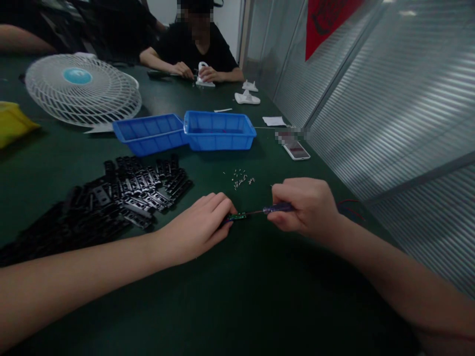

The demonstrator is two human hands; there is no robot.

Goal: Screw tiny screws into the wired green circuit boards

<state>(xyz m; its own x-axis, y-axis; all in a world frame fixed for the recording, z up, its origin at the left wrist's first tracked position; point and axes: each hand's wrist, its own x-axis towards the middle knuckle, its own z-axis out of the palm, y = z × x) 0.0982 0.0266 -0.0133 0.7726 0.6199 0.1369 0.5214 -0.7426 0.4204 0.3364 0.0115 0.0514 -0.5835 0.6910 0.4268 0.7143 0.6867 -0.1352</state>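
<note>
My left hand (206, 222) is closed on a small green circuit board (237, 216), which sticks out past the fingertips; whatever it may be fixed to is mostly hidden by the fingers. My right hand (306, 202) grips the purple see-through handle of a screwdriver (280, 207). Its thin shaft points left, and the tip reaches the board's right end. Just beyond the board lies a scatter of small screws (243, 180). Left of them is a large heap of black plastic parts (137, 190), beside my left forearm.
Two blue bins (218, 143) (152, 141) stand behind the screws. A white fan guard (81, 89) lies at the back left, near a yellow bag (15, 123). A phone (297, 149) rests by the right edge. Across the table (237, 296), a person (196, 49) handles a white part (203, 74).
</note>
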